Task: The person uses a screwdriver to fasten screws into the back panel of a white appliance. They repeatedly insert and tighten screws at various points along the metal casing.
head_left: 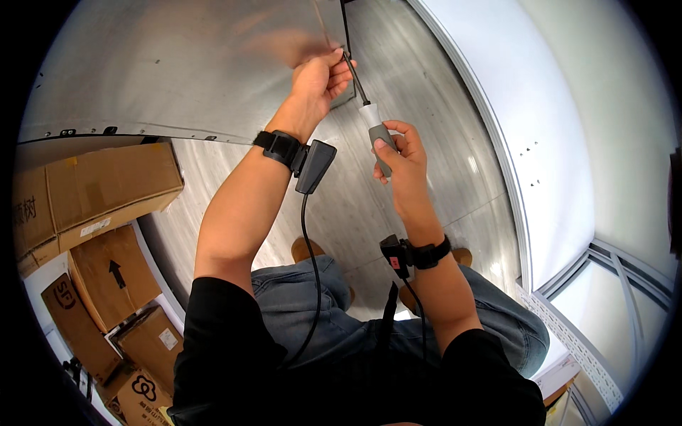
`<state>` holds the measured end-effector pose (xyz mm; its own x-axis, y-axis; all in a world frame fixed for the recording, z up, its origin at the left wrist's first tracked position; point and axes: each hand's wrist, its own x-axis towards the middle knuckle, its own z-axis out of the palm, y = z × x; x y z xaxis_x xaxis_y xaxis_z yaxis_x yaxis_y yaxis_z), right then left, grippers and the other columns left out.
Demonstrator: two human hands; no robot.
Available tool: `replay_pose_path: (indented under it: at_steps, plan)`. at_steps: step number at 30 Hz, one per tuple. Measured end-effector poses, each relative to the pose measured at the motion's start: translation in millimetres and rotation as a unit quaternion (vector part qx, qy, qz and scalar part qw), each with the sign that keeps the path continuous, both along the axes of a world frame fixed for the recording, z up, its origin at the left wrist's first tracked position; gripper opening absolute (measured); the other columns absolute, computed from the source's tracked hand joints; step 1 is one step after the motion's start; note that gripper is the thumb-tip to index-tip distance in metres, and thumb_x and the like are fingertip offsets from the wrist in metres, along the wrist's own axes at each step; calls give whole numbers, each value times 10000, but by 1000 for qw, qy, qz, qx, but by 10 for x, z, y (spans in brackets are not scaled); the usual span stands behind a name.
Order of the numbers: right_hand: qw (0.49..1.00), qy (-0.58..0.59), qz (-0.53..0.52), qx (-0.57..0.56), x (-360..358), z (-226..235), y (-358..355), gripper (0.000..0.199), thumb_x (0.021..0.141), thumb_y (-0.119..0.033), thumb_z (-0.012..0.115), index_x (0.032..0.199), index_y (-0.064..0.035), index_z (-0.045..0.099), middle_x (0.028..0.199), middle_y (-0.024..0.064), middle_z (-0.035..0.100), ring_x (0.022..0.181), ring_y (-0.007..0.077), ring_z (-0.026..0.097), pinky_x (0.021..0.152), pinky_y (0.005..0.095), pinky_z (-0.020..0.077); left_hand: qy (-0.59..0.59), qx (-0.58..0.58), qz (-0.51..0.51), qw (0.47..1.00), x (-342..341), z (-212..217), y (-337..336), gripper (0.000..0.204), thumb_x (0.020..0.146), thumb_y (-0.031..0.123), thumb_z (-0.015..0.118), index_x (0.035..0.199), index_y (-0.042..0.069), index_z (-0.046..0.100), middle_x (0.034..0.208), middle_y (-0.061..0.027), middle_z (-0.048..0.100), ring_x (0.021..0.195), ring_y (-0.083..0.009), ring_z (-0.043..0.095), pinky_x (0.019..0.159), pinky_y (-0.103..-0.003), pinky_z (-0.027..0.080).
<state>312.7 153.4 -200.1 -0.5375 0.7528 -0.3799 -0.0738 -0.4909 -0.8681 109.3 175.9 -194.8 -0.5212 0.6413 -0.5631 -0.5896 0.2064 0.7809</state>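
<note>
A screwdriver with a grey and white handle [381, 142] and a long dark shaft [359, 84] slants up and away to the left. My right hand [405, 157] is closed round its handle, thumb laid along the grey side. Up at the far end of the shaft, my left hand [321, 82] pinches thumb and fingers together about the tip; whether a small part sits between them is hidden. Both are at the right edge of a large grey metal panel [177, 67], where a dark upright edge [347, 25] runs upward.
Cardboard boxes [114, 184] are stacked at the left, below the panel. A white wall panel [511, 135] curves along the right, with a metal frame [618, 277] lower down. Cables run from black wrist devices [316, 167] on my arms. My shoes [307, 250] stand on the wood-look floor [440, 135].
</note>
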Motion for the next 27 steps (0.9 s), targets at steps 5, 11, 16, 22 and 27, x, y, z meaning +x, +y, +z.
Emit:
replay_pose_path:
  at_steps: [5, 11, 16, 22, 27]
  plan:
    - [1000, 8, -22, 9, -6, -83, -62, 299, 836, -95, 622, 1115, -54, 523, 822, 42, 552, 509, 71, 496, 422, 204, 350, -7, 13, -29, 999, -26, -1, -30, 132, 919, 207, 559, 909, 78, 590, 817, -46, 672, 642, -82, 585, 561, -210, 473]
    - [1000, 1, -22, 6, 0, -4, -25, 297, 833, -86, 615, 1115, -47, 528, 821, 42, 547, 514, 71, 489, 441, 207, 367, 2, 22, -19, 1000, -10, -36, -18, 147, 916, 223, 574, 930, 78, 593, 825, -45, 680, 637, -78, 586, 546, -207, 469]
    - [1000, 4, -20, 15, -17, 3, -19, 298, 834, -83, 612, 1116, -38, 527, 823, 51, 541, 511, 72, 484, 449, 210, 376, 14, 30, -17, 999, -19, -44, -22, 143, 919, 207, 574, 936, 68, 599, 831, -45, 675, 632, -70, 578, 545, -206, 475]
    - [1000, 9, -25, 13, -24, 4, -16, 299, 837, -84, 611, 1119, -32, 525, 818, 52, 535, 513, 76, 484, 461, 215, 391, 4, 38, -14, 999, 4, -49, -15, 130, 932, 200, 551, 903, 80, 591, 854, -42, 663, 631, -72, 573, 565, -207, 477]
    - [999, -3, -25, 24, -42, 31, -12, 282, 841, -89, 609, 1106, -28, 535, 829, 54, 538, 521, 76, 488, 460, 218, 396, -11, 48, -18, 999, -7, -49, -24, 117, 936, 178, 537, 911, 74, 585, 886, -62, 662, 672, -96, 591, 612, -224, 509]
